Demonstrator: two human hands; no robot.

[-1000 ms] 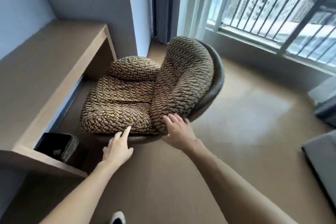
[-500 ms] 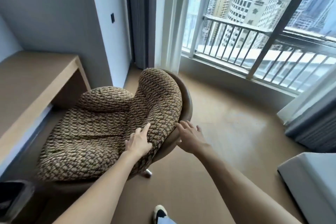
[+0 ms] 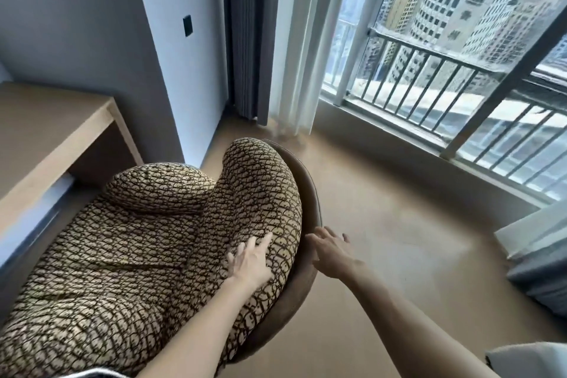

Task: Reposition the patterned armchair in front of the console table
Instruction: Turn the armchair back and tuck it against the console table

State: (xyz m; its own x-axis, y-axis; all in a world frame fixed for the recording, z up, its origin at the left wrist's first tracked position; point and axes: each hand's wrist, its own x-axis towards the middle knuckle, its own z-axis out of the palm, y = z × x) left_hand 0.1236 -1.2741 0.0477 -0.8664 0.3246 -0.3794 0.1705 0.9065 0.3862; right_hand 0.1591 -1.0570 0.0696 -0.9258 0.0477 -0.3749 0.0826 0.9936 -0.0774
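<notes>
The patterned armchair [image 3: 147,242], brown and beige with a dark shell behind its backrest, fills the lower left, its seat facing the console table [image 3: 46,138] along the left wall. My left hand [image 3: 250,259] lies flat on the backrest cushion, fingers spread. My right hand [image 3: 333,250] is just right of the shell's rim, fingers spread; whether it touches the rim I cannot tell. The chair's base is hidden beneath it.
A grey wall and dark curtain [image 3: 248,34] stand behind the chair. A large window with a railing [image 3: 445,86] runs along the right. Bare tan floor [image 3: 399,224] stretches right of the chair. Grey furniture [image 3: 540,273] sits at the right edge.
The view has lifted and closed in on the chair. My left hand went from the seat's front edge onto the backrest cushion; my right hand moved from the cushion to the shell's outer rim.
</notes>
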